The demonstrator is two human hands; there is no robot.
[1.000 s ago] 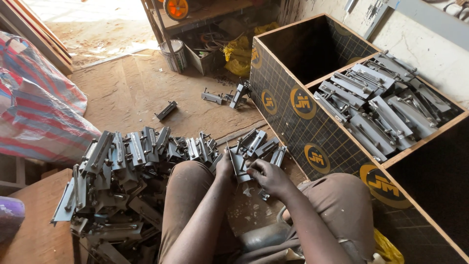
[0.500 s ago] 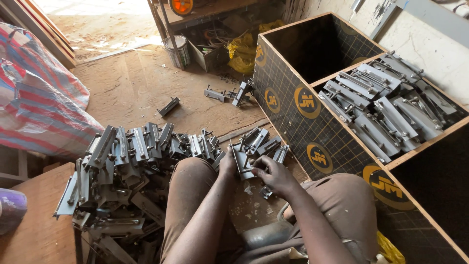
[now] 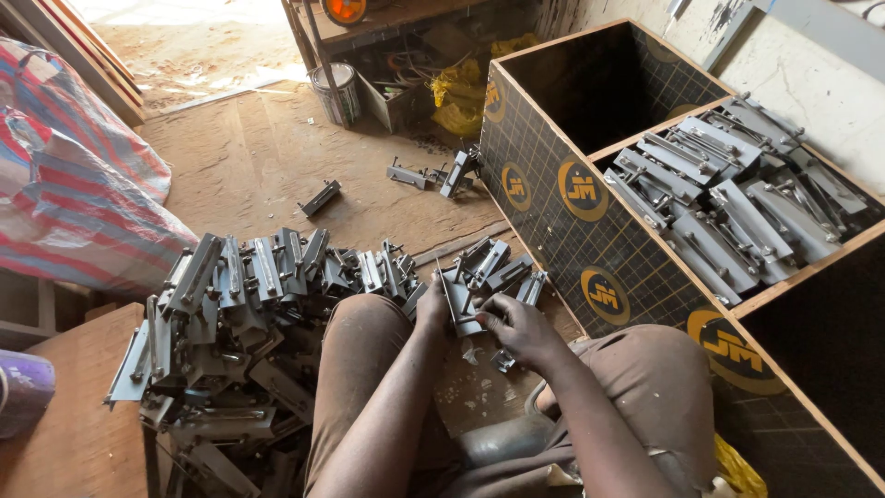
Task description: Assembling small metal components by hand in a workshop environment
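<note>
Our left hand (image 3: pixel 431 309) and right hand (image 3: pixel 516 327) pinch a grey folded-steel bracket (image 3: pixel 459 297) between our knees, beside the heaped bracket pile (image 3: pixel 240 323), whose sharp edges could nick fingers.

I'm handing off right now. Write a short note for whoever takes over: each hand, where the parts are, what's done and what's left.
Left hand: steadies a grey metal bracket from its left side.
Right hand: fingers grip the same bracket from the right.
Parts: a big pile of brackets lies on the floor to the left; a few loose ones lie farther off.
Done: the middle compartment of the black box holds stacked brackets.
Left: the floor pile; the box's far compartment looks empty.
</note>
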